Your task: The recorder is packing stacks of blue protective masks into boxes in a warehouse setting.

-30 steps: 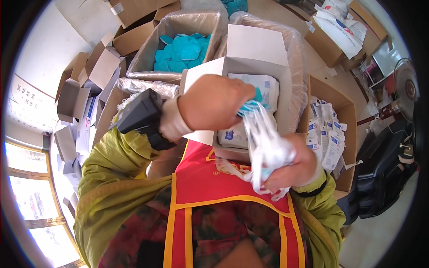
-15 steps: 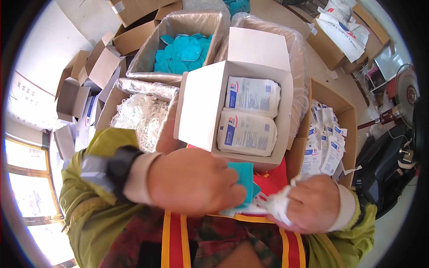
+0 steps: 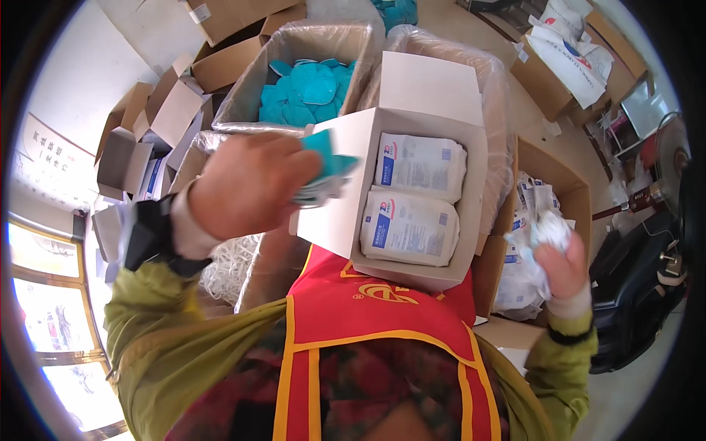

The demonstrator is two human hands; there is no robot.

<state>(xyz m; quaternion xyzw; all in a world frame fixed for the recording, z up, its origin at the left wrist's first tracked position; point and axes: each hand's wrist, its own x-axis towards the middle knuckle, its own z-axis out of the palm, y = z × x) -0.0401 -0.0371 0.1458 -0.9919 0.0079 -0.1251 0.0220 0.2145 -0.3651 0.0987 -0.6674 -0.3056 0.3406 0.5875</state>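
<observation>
I'm seeing white cords (image 3: 232, 272) lying loose on the left in a lined carton (image 3: 195, 158), probably so that a hand can scoop at them freely. Above it, the left hand (image 3: 250, 184) is clenching folded teal pieces (image 3: 320, 151) by one edge, their free ends pointing right, with something greyish-white showing beneath; I'm judging that this pinch is keeping the layers together. On the far left, loose teal pads (image 3: 312, 84) are filling another carton. At the centre, a white box (image 3: 334, 173) is standing with its flaps spread, likely for easy access, and two white packs (image 3: 421, 169) are lying flat in it, one nearer than the other. On the right, small packets (image 3: 515, 294) are crowding an open carton (image 3: 562, 169). Over them, the right hand (image 3: 565, 268) is grasping a pale crumpled bundle (image 3: 548, 231), too blurred for me to tell what it is.

Against the frame half a second ago, the left hand is now sitting farther and more to the left instead of low over the red apron (image 3: 382, 309); the packs are keeping their places, and the right hand is now reaching farther right.
</observation>
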